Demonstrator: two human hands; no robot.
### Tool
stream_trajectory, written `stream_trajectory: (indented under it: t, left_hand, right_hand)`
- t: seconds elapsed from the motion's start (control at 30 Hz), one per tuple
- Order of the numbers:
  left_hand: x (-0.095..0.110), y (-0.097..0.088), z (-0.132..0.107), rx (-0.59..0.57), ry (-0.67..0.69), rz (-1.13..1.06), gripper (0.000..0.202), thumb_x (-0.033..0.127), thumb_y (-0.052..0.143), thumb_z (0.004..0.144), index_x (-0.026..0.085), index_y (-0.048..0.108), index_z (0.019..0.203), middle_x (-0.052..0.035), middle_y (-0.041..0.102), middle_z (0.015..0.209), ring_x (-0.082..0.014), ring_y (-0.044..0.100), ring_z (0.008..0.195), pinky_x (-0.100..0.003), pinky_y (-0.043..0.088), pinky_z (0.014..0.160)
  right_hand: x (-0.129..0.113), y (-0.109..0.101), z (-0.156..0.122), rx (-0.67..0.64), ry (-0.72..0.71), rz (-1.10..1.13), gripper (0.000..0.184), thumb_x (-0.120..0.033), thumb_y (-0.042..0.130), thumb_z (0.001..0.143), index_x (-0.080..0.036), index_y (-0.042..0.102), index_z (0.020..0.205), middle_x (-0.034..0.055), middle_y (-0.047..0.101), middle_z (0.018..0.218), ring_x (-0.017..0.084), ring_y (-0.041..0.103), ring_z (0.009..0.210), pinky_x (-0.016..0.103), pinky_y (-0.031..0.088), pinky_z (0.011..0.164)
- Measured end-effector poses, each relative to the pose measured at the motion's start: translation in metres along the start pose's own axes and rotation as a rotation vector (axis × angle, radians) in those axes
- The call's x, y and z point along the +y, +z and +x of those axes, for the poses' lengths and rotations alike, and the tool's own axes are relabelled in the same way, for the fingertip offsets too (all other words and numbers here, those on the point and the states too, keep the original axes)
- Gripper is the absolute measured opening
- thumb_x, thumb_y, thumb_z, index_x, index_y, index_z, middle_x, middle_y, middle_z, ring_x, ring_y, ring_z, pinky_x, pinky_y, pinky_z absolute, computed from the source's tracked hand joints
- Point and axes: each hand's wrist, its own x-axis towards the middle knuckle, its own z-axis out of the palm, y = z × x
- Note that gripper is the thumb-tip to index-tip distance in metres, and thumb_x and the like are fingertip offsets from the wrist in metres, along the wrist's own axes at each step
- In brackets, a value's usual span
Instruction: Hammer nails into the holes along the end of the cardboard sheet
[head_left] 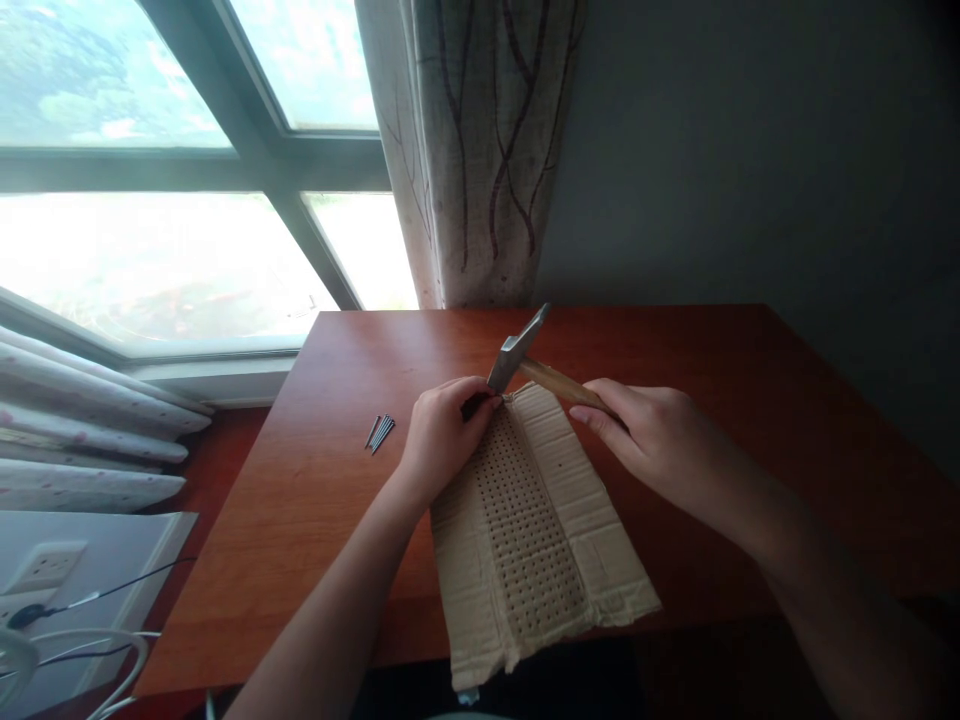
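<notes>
My right hand (637, 425) is closed around the wooden handle of a hammer (566, 384). The hammer's metal head tilts over the far end of a cardboard piece (611, 530), close to the fingers of my left hand (448, 430). Rows of small holes run along a strip (525, 520) in the middle of the cardboard. My left hand is pinched at the strip's far end; what its fingers hold is too small and covered to make out. Several nails (382, 432) lie on the table to the left of my left hand.
The reddish-brown wooden table (675, 350) stands against a wall, beside a window (187, 260) and a patterned curtain (495, 140). The cardboard's near end overhangs the table's front edge. At lower left are a wall socket (51, 566) and white cables (135, 660).
</notes>
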Motion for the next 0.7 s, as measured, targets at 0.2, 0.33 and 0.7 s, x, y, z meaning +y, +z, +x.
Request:
stream_trajectory:
  t: [0.2,0.33,0.7]
  left_hand:
    - [0.01,-0.012,0.002,-0.058,0.009,0.05,0.012,0.023,0.063,0.09,0.022,0.072,0.096,-0.001,0.078,0.094,-0.0191,0.072,0.083,-0.031,0.053,0.075]
    - [0.015,-0.023,-0.002,-0.062,0.05,0.256,0.028,0.023,0.062,0.091,0.023,0.067,0.118,-0.0052,0.074,0.118,-0.0254,0.07,0.104,-0.039,0.053,0.087]
    - [0.021,-0.019,-0.033,-0.118,0.093,0.473,0.032,0.038,0.054,0.098,0.021,0.063,0.124,-0.0098,0.069,0.124,-0.0295,0.062,0.113,-0.049,0.046,0.1]
  right_hand:
    - [0.001,0.002,-0.001,0.013,0.015,0.002,0.024,-0.039,0.047,0.103,-0.021,0.063,0.098,0.0019,0.069,0.077,0.019,0.066,0.069,0.03,0.039,0.061]
    - [0.002,0.0,-0.003,0.037,0.022,-0.001,0.023,-0.037,0.049,0.103,-0.02,0.063,0.095,0.0012,0.068,0.075,0.018,0.064,0.066,0.03,0.038,0.06]
    - [0.002,-0.002,-0.004,0.039,0.029,0.01,0.022,-0.037,0.05,0.102,-0.02,0.063,0.095,0.0005,0.068,0.075,0.018,0.064,0.066,0.03,0.037,0.06]
